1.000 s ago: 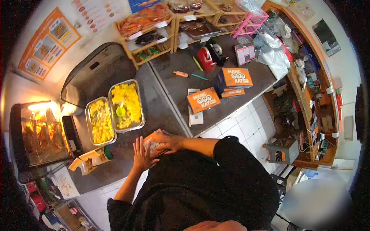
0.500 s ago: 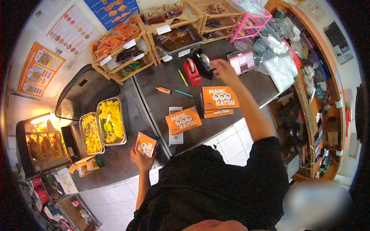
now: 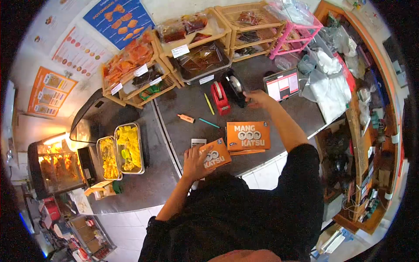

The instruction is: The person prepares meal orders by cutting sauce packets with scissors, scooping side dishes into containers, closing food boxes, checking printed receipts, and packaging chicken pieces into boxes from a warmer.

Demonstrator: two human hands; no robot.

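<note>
The left hand [image 3: 195, 163] does well to press lightly, fingers slightly apart over the orange box [image 3: 218, 153], so the card doesn't buckle. The right hand [image 3: 258, 99] wants steady, level contact at the near end of the black tape dispenser [image 3: 234, 88], just right of the red tape dispenser [image 3: 220, 98]; I can't tell whether its fingers are clamped. The box sits on the person's side of the red tape dispenser, tilted, with white lettering partly covered.

Orange box [image 3: 218, 153] partly hidden under left hand [image 3: 194, 164]; blue poster [image 3: 120, 22] top cropped.
</note>
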